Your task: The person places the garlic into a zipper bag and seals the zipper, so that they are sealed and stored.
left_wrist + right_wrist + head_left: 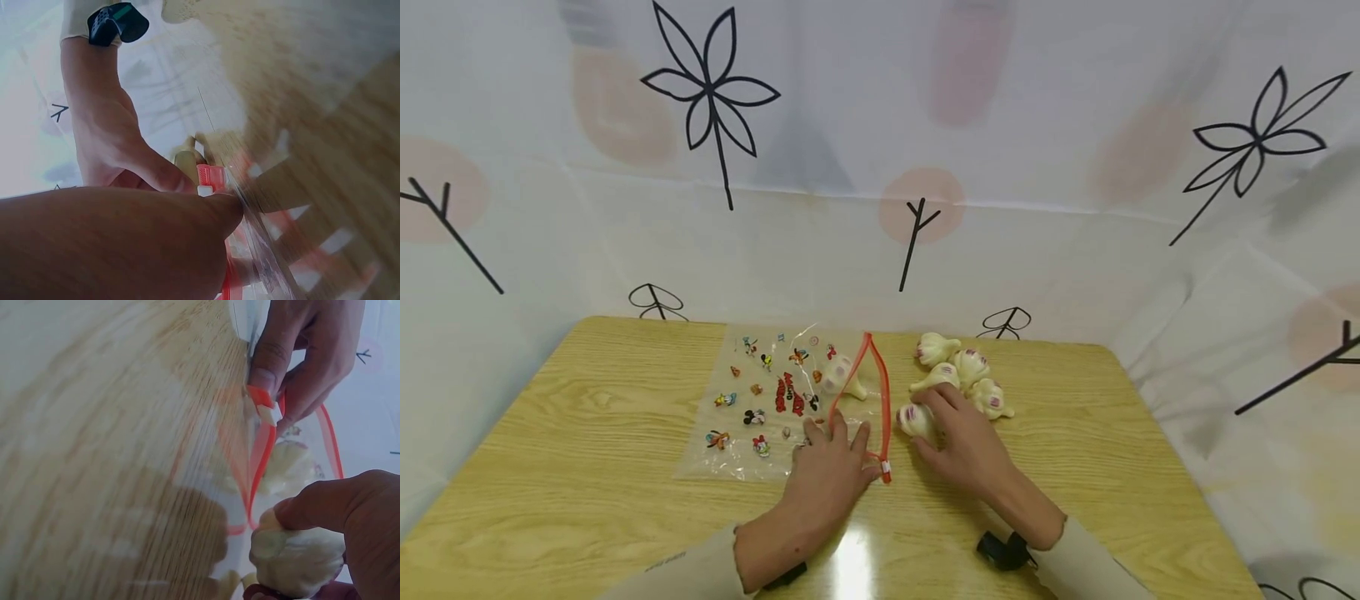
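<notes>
A clear zip bag (700, 454) with cartoon prints lies flat, its red zip edge (884, 392) parted at the mouth on the right. Inside it, near that mouth, is one garlic bulb (837, 375). My left hand (827, 472) holds the bag at the near corner of the mouth, thumb at the white slider (269, 415) in the right wrist view. With thumb and fingers my right hand (972, 439) grips another garlic bulb (297, 556) just right of the mouth. Several more garlic bulbs (972, 365) are clustered beyond that hand.
The wooden table (535, 467) carries everything and meets a patterned white cloth (820, 250) at its back edge. Black straps show at both wrists, such as the dark wrist mount (1002, 552) on the right.
</notes>
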### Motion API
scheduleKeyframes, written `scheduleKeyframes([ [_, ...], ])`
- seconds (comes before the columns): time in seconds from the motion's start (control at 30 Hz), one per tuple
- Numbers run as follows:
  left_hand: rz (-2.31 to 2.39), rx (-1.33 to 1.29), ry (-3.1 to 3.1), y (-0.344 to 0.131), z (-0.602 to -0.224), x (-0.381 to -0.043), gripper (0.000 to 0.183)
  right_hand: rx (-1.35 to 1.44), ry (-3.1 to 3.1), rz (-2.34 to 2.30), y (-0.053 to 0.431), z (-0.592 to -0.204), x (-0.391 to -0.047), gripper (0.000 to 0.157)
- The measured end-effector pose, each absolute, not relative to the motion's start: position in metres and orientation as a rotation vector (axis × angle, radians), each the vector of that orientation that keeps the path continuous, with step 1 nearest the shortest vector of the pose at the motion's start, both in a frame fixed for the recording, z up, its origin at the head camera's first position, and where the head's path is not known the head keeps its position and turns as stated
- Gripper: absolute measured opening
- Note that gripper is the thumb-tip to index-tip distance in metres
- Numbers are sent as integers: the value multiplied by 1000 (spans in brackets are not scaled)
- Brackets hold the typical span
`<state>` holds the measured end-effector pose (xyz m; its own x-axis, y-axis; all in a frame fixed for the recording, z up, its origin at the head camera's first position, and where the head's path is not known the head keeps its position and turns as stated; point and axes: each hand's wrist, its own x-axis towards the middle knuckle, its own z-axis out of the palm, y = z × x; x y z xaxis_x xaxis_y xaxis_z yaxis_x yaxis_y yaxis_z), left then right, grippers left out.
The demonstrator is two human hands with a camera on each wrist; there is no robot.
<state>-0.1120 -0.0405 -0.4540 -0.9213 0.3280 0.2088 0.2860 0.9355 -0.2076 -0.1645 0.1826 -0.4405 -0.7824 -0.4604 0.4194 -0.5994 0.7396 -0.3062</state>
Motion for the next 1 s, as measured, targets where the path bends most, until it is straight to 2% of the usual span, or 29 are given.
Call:
scheduleKeyframes([
  [0.43, 229, -452, -2866, -42, -456, -112, 65, 782, -2688, 641, 176, -440, -169, 53],
  [1.0, 243, -460, -2877, -41, -451, -112, 64, 795, -2670, 691, 157, -437, -186, 47],
])
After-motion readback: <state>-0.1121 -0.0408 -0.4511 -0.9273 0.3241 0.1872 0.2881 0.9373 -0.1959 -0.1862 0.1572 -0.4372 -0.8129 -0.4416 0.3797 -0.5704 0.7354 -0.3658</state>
